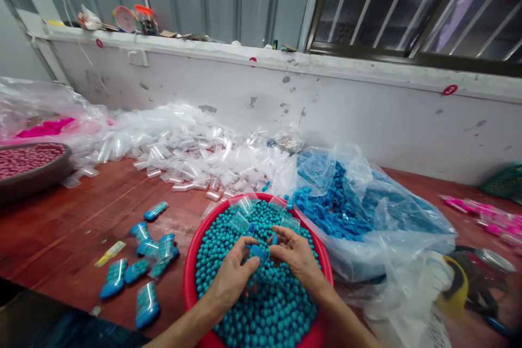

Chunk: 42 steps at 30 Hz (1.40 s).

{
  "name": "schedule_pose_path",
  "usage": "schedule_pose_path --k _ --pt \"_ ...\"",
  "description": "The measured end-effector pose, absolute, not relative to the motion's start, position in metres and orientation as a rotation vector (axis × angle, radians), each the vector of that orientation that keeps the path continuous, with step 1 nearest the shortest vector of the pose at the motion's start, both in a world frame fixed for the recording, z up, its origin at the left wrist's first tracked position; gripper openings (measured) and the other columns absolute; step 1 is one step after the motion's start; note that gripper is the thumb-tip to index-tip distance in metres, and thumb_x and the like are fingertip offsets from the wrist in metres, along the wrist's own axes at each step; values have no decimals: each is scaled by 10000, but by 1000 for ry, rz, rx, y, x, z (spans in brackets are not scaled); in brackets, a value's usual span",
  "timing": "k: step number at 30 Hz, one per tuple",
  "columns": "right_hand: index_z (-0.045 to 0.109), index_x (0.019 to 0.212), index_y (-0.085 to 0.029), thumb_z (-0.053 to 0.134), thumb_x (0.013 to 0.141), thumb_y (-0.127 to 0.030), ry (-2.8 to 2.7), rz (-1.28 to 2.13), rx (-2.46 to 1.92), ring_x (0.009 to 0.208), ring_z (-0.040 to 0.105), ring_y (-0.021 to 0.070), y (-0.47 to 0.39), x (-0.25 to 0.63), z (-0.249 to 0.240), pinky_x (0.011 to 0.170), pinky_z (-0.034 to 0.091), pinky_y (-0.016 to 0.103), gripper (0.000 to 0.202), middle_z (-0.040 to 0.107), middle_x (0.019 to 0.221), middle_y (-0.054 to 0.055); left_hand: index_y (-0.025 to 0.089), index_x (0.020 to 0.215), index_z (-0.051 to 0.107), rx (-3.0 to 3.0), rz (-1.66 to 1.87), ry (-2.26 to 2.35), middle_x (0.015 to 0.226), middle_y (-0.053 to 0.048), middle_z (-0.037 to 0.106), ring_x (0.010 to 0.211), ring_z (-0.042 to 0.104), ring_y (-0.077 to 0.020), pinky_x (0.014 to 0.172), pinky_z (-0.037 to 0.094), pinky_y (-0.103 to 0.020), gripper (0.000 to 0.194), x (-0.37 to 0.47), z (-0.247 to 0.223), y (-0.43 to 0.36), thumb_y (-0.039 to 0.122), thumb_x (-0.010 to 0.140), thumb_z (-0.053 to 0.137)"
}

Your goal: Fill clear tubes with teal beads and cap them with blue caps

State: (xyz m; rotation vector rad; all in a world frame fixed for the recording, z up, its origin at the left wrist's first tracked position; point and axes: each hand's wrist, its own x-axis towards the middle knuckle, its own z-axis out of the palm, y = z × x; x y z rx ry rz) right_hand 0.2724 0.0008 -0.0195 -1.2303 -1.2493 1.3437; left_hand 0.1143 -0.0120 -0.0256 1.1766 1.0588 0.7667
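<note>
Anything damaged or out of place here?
The wall behind the table has grey patches, as if paint flaked off. Clear sleeves lie loose on the beads in the red tub, outside the main pile.

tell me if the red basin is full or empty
Filled: teal beads spread across the red basin, reaching close to its rim.

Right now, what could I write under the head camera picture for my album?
Left hand and right hand hold small blue pieces over a red tub of teal beads.
</note>
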Motion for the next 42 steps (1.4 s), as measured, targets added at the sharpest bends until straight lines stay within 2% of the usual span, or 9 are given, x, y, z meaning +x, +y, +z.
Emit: schedule_pose_path --k 4,6,8,14,19,29,33,38,42 --pt "515 1145 -201 498 778 -282 -1686 1190 -1229 913 551 198 -15 263 -13 803 442 336 376 596 1011 46 215 1180 401 1247 936 1126 996 -39 588 758 599 -162 640 492 -269 445 119 -25 -14 283 747 479" --pt "397 1263 -175 594 711 -305 -1888 1121 -1257 1091 454 238 -23 258 -11 919 370 367 600 484 1212 89 185 1171 432 1276 1029 1125 1121 -58 558 1016 527 -195 899 402 -312 441 121 -24 -14 254 738 478" --pt "275 1322 -124 673 617 -292 -1988 1031 -1315 1160 385 259 -29 254 -10 947 347 368 826 387 1287 137 160 1161 440 1280 1037 1104 1183 -70 528 1122 452 -204 994 303 -323 447 122 -24 -14 241 723 485" --pt "355 1188 -149 620 613 -233 -2040 711 -1338 880 552 211 -33 242 -17 759 464 334 639 513 1041 94 170 1033 470 1243 1001 1019 917 -24 604 881 548 -174 818 414 -291 289 125 -17 -19 226 750 457" --pt "311 1168 -129 642 577 -304 -2105 517 -1389 773 580 249 -34 241 -32 633 482 372 700 520 987 126 183 848 494 1275 1033 1117 743 19 546 753 522 -147 716 409 -247 118 130 -14 -22 196 733 470" --pt "296 1269 -181 632 657 -344 -2111 765 -1332 838 569 214 -36 242 -32 686 462 311 717 531 1048 89 188 872 485 1548 933 1179 806 -6 572 788 542 -158 750 410 -258 135 118 -19 -21 205 769 399" --pt "284 1315 -169 568 754 -329 -2110 884 -1331 858 574 189 -17 255 -26 724 436 277 648 577 1050 74 194 1041 479 1730 812 1398 781 -5 605 699 559 -171 645 432 -261 288 65 -8 -9 320 798 390" --pt "559 1049 -169 432 858 -294 -2166 639 -1588 831 595 185 19 265 -17 718 410 262 261 651 852 47 156 1134 504 1996 565 2086 983 -103 626 896 574 -262 755 419 -341 395 -1 3 7 322 822 326" --pt "549 1019 -192 434 864 -259 -2336 241 -1755 834 580 188 33 251 -10 662 406 259 204 632 900 54 125 1140 512 2236 547 2269 1036 -143 600 937 552 -271 794 403 -354 403 5 5 13 263 845 274"
